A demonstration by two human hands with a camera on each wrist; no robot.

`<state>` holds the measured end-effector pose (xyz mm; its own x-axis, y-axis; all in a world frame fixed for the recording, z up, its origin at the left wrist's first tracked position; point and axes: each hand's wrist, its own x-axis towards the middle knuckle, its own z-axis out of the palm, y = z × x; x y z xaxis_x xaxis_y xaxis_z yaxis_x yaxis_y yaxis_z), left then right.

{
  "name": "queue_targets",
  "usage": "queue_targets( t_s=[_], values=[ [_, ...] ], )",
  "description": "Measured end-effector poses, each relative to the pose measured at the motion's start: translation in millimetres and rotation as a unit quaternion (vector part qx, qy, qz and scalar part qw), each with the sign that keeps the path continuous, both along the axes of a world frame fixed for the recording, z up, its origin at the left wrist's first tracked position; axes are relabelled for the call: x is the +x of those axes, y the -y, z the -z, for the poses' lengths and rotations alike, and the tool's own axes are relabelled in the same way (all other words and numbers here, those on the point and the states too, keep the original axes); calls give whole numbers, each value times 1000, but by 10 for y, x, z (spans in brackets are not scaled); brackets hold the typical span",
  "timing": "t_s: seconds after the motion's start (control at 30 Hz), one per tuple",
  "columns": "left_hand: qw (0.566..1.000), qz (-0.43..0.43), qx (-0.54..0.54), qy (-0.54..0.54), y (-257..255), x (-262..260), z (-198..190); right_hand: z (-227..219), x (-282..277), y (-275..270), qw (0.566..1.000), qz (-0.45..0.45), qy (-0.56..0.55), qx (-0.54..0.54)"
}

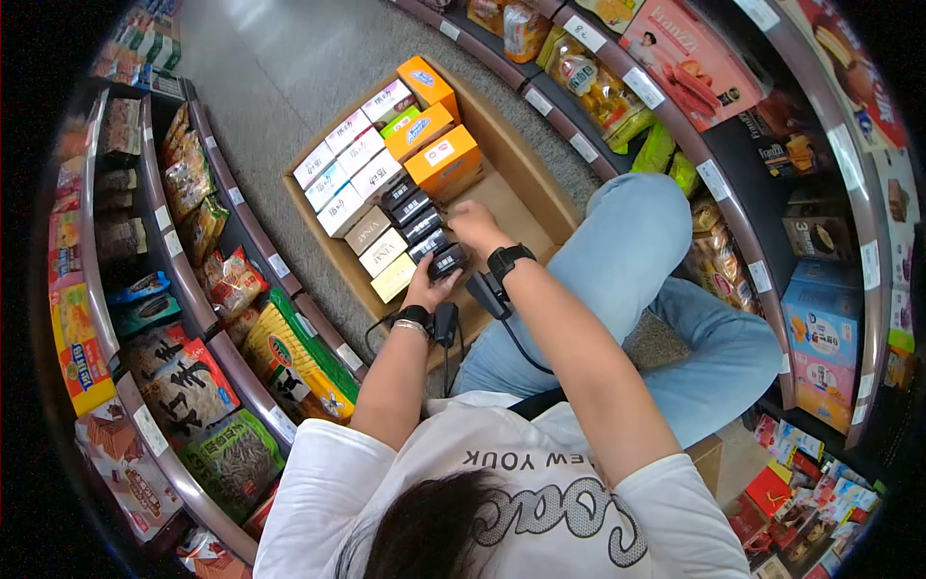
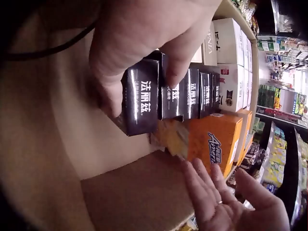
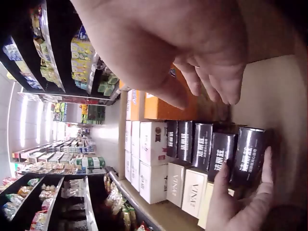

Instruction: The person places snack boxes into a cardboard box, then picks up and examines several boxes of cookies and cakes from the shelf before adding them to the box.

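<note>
A row of black boxes with white lettering stands in an open cardboard carton on the floor. My left hand grips the nearest black box, thumb and fingers round its end. My right hand hovers with relaxed, spread fingers over the carton's bare bottom, beside the black row and just below the orange boxes. It holds nothing. The right wrist view shows the left hand's fingers on that end box.
White boxes and cream boxes fill the carton's left side. Snack shelves run along the left, and shelves with boxed goods along the right. My bent knees in jeans are next to the carton. Grey aisle floor lies beyond.
</note>
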<state>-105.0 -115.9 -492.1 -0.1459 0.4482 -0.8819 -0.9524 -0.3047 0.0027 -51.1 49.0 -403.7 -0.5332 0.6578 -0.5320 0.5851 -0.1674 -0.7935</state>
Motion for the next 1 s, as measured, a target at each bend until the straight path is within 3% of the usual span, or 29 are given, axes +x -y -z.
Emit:
queue_targets(
  t_s=[0.07,0.13,0.23,0.3,0.4,0.43,0.47,0.5,0.57,0.63,0.7,0.77,0.9,1.0],
  values=[
    [1000,28,-5,-10,21,-18,150,-92,33,9,1000,-17,-13,-5],
    [965,141,17,-219,90,124,-88,-165,59,-43,998,-66,-14,-14],
    [967,169,-12,-192,-17,99,-160,-218,99,-70,996,-44,-54,-59],
    [862,316,-26,-395,42,219,-425,-297,123,-91,996,-35,-65,-47],
    [617,541,-83,-566,-47,312,-1252,-430,128,-165,991,-26,-113,-60],
    [619,550,-100,-552,43,162,-772,-517,121,-206,989,-2,-138,-47],
    [696,505,-73,-505,141,-45,-110,-612,116,-243,986,22,-164,-34],
    [734,480,-59,-477,103,-69,-16,-776,139,-238,983,27,-180,9],
    [820,410,-84,-390,-161,30,-500,-810,101,-256,974,39,-221,20],
    [902,284,-166,-279,-649,310,-1797,-859,149,-270,958,28,-270,88],
    [833,252,-102,-483,-816,195,-1479,-1419,425,-322,957,20,-257,137],
    [748,265,-118,-596,-1109,196,-1503,-1598,623,-488,953,44,-276,119],
    [751,319,25,-578,-1705,840,-2520,-2169,1316,-861,915,137,-378,-24],
    [678,367,86,-632,-2126,1339,-2923,-2498,2018,-1171,885,173,-432,4]
  ],
)
